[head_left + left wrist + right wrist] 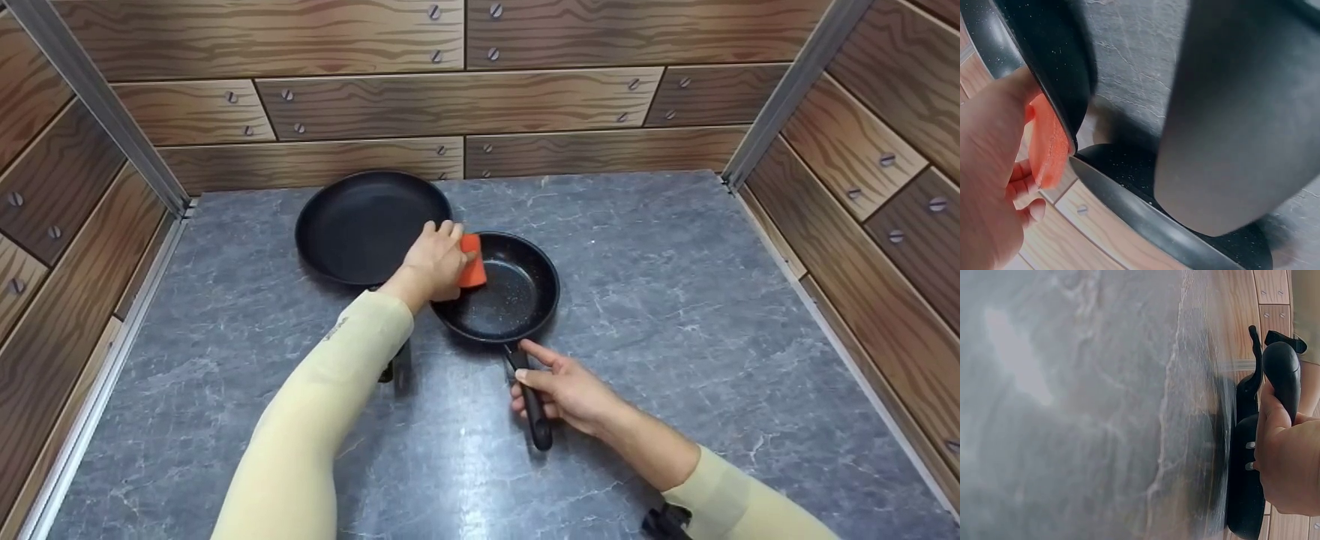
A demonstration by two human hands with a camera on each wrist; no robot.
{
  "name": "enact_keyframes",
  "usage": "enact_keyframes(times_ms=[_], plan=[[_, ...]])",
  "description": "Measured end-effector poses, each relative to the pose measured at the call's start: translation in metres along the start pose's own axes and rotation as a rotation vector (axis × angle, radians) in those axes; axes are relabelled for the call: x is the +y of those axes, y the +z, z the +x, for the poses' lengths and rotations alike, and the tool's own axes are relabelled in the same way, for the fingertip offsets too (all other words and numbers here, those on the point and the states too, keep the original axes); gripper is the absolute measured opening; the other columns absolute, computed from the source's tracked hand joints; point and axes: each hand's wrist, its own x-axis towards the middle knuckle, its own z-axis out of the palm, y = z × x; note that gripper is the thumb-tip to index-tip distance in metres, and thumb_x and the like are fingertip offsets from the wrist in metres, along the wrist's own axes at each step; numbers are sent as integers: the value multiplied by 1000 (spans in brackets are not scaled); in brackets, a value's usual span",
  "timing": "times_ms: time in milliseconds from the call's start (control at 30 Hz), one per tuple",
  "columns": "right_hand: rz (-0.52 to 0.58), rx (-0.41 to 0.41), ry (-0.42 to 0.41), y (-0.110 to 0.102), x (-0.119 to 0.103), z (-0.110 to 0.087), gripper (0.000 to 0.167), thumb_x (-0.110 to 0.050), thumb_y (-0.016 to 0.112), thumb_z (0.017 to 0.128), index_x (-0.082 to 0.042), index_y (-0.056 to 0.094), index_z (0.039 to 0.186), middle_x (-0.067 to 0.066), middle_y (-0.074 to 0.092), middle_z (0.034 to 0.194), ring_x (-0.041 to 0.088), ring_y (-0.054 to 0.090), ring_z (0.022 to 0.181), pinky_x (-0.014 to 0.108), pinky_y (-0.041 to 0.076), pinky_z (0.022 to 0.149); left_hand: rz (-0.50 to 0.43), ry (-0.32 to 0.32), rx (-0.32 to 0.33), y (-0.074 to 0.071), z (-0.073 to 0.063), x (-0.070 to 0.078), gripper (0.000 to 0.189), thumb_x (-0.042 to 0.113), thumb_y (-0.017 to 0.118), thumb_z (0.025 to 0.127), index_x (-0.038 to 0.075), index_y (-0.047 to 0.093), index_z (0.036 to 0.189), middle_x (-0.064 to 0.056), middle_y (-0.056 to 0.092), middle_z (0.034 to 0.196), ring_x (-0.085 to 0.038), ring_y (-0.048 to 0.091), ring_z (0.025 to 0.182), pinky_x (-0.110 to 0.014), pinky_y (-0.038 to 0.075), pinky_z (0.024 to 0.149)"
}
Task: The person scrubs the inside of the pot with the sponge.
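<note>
A small black speckled frying pan stands mid-table, its handle pointing toward me. My right hand holds that handle near the pan, thumb on top and index finger stretched along it. Over the pan's left rim reaches my left hand, gripping an orange-red sponge against the inner wall. In the left wrist view the sponge lies at the pan's rim, between thumb and fingers. The right wrist view shows the handle's rounded end above the right hand.
A larger black frying pan sits behind and left of the small one, partly covered by my left hand; its handle is mostly hidden under my forearm. Wood-patterned walls bound the grey marbled table at the back and both sides.
</note>
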Motion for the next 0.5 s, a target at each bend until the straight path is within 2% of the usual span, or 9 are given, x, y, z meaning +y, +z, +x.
enact_keyframes(times_ms=[133, 333, 500], plan=[[6, -3, -4, 0, -1, 0, 83, -10, 59, 107, -8, 7, 171, 14, 71, 93, 18, 74, 78, 39, 64, 81, -40, 9, 37, 3, -6, -5, 54, 50, 74, 92, 22, 71, 138, -23, 53, 136, -38, 49, 119, -53, 42, 99], [-1, -12, -10, -1, -2, -2, 82, -10, 59, 107, -7, 7, 171, 14, 71, 94, 18, 74, 79, 39, 63, 82, -67, 30, 37, 9, -12, -10, 64, 51, 74, 90, 30, 63, 149, -20, 50, 136, -38, 48, 120, -53, 42, 100], [1, -18, -13, 0, -1, -2, 82, -10, 59, 108, -6, 7, 171, 13, 71, 93, 17, 75, 79, 39, 64, 82, -86, 37, 38, 7, -16, -10, 61, 51, 77, 86, 26, 70, 141, -22, 50, 140, -40, 49, 120, -54, 44, 100]])
